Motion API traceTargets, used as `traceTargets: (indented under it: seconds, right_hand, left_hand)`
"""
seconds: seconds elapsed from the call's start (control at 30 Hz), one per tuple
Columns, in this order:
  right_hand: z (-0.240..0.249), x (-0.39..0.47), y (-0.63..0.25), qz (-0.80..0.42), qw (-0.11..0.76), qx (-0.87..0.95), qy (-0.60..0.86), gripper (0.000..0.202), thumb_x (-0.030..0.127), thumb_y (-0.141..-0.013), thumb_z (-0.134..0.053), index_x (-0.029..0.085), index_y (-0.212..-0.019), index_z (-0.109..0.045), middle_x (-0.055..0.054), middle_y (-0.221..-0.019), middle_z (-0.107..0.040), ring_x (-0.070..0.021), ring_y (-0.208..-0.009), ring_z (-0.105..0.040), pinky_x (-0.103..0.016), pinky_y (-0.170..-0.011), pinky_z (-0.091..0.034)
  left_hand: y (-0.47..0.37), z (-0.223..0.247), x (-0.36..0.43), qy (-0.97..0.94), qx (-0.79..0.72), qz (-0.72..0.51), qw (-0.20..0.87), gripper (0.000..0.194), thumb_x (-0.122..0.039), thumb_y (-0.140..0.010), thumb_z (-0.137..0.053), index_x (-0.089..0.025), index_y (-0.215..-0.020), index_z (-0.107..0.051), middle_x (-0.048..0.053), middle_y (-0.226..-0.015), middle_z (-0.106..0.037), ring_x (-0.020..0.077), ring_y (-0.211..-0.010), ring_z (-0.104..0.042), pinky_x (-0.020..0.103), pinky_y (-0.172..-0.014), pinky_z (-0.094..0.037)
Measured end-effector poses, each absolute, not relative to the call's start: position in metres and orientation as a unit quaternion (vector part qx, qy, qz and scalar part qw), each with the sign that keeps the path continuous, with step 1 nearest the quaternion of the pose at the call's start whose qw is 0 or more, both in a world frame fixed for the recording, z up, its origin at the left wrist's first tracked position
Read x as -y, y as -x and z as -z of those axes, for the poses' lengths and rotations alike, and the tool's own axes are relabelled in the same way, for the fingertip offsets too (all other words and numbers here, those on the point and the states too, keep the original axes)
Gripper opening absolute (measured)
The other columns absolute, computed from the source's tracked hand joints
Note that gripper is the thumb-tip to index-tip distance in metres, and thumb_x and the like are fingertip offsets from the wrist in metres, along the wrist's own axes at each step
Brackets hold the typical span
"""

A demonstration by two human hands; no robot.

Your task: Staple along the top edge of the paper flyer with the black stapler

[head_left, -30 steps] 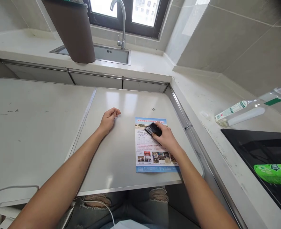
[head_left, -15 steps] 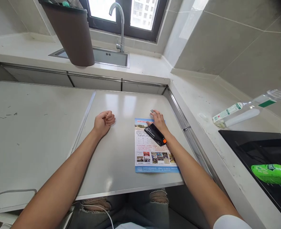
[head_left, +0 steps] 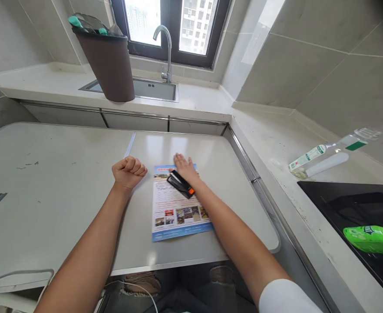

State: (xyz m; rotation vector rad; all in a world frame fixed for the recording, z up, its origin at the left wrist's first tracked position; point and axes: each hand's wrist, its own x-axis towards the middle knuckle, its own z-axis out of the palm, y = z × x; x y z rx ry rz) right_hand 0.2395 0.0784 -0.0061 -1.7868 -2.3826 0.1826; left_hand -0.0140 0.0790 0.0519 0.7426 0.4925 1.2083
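Flyer (head_left: 165, 201), one sheet, lies partly hidden under one stapler (head_left: 179, 184). Left hand (head_left: 129, 172) is clenched; right hand (head_left: 186, 168) lies flat, palm hidden.

Black-and-orange stapler (head_left: 180, 184), white flyer (head_left: 168, 201) with blue bands

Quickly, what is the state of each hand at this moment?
Left hand: closed in a fist, nothing visible in it.
Right hand: open over the top of the flyer, beside the stapler; under the palm cannot be seen.

A brown bin (head_left: 108, 65) stands at the sink (head_left: 155, 90), left of the faucet (head_left: 169, 54).
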Motion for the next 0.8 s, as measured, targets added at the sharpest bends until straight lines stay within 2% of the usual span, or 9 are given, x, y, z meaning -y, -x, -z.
traceTargets:
  seconds: [0.1, 0.17, 0.23, 0.3, 0.4, 0.53, 0.67, 0.8]
  right_hand:
    - [0.005, -0.09, -0.17, -0.078, 0.107, 0.821, 0.556, 0.07, 0.046, -0.108, -0.031, 0.008, -0.166, -0.02, -0.016, -0.173, -0.015, -0.0268, -0.162, -0.015, -0.063, -0.129, -0.009]
    - [0.004, -0.094, -0.138, -0.089, 0.12, 0.834, 0.532, 0.064, 0.039, -0.108, -0.031, 0.011, -0.166, -0.023, -0.014, -0.173, -0.016, -0.0261, -0.162, -0.015, -0.064, -0.128, -0.008]
    - [0.002, -0.094, -0.119, -0.098, 0.129, 0.84, 0.519, 0.06, 0.033, -0.108, -0.029, 0.015, -0.165, -0.026, -0.011, -0.173, -0.017, -0.0249, -0.162, -0.015, -0.063, -0.129, -0.007]
    - [0.0, -0.091, -0.114, -0.099, 0.145, 0.838, 0.517, 0.061, 0.035, -0.108, -0.03, 0.015, -0.165, -0.026, -0.011, -0.173, -0.016, -0.0249, -0.162, -0.014, -0.061, -0.13, -0.007]
    - [-0.002, -0.086, -0.117, -0.101, 0.161, 0.832, 0.521, 0.069, 0.045, -0.107, -0.034, 0.01, -0.165, -0.022, -0.014, -0.174, -0.013, -0.026, -0.163, -0.011, -0.058, -0.13, -0.008]
    - [-0.002, -0.08, -0.13, -0.109, 0.154, 0.821, 0.539, 0.073, 0.051, -0.107, -0.033, 0.009, -0.166, -0.02, -0.016, -0.174, -0.013, -0.0262, -0.163, -0.009, -0.057, -0.131, -0.006]
    - [-0.001, -0.068, -0.161, -0.113, 0.156, 0.805, 0.561, 0.077, 0.054, -0.107, -0.032, 0.007, -0.166, -0.02, -0.016, -0.173, -0.014, -0.0254, -0.163, -0.01, -0.054, -0.131, -0.006]
    - [-0.005, -0.051, -0.216, -0.119, 0.149, 0.779, 0.598, 0.075, 0.055, -0.107, -0.031, 0.011, -0.167, -0.021, -0.012, -0.173, -0.017, -0.0225, -0.163, -0.011, -0.051, -0.132, -0.006]
  left_hand:
    - [0.025, -0.055, -0.077, -0.364, -0.208, -0.563, 0.712, 0.065, -0.042, -0.08, -0.057, -0.019, -0.049, -0.005, -0.006, -0.052, 0.008, 0.0089, -0.039, -0.003, 0.027, -0.04, -0.025]
    - [0.031, -0.057, -0.076, -0.38, -0.209, -0.569, 0.699, 0.069, -0.046, -0.079, -0.059, -0.019, -0.048, -0.004, -0.005, -0.053, 0.01, 0.0091, -0.039, -0.001, 0.027, -0.039, -0.024]
    - [0.035, -0.059, -0.075, -0.381, -0.217, -0.586, 0.682, 0.072, -0.05, -0.08, -0.06, -0.018, -0.049, -0.004, -0.005, -0.054, 0.012, 0.0094, -0.04, 0.0, 0.027, -0.039, -0.023]
    - [0.039, -0.059, -0.076, -0.371, -0.214, -0.612, 0.664, 0.072, -0.051, -0.083, -0.059, -0.018, -0.05, -0.005, -0.005, -0.056, 0.014, 0.0096, -0.041, 0.001, 0.026, -0.04, -0.024]
    - [0.04, -0.058, -0.077, -0.362, -0.171, -0.635, 0.661, 0.066, -0.045, -0.089, -0.054, -0.017, -0.051, -0.007, -0.005, -0.056, 0.013, 0.0104, -0.043, 0.004, 0.026, -0.04, -0.022]
    - [0.037, -0.056, -0.078, -0.365, -0.134, -0.618, 0.683, 0.058, -0.033, -0.09, -0.05, -0.018, -0.051, -0.009, -0.005, -0.053, 0.01, 0.0112, -0.044, 0.004, 0.027, -0.04, -0.018]
    - [0.032, -0.054, -0.08, -0.365, -0.138, -0.602, 0.697, 0.053, -0.025, -0.081, -0.054, -0.018, -0.053, -0.01, -0.005, -0.052, 0.006, 0.0095, -0.041, 0.0, 0.027, -0.041, -0.02]
    - [0.026, -0.05, -0.081, -0.388, -0.175, -0.541, 0.725, 0.049, -0.022, -0.066, -0.058, -0.019, -0.053, -0.01, -0.006, -0.051, 0.002, 0.0084, -0.039, -0.008, 0.026, -0.043, -0.023]
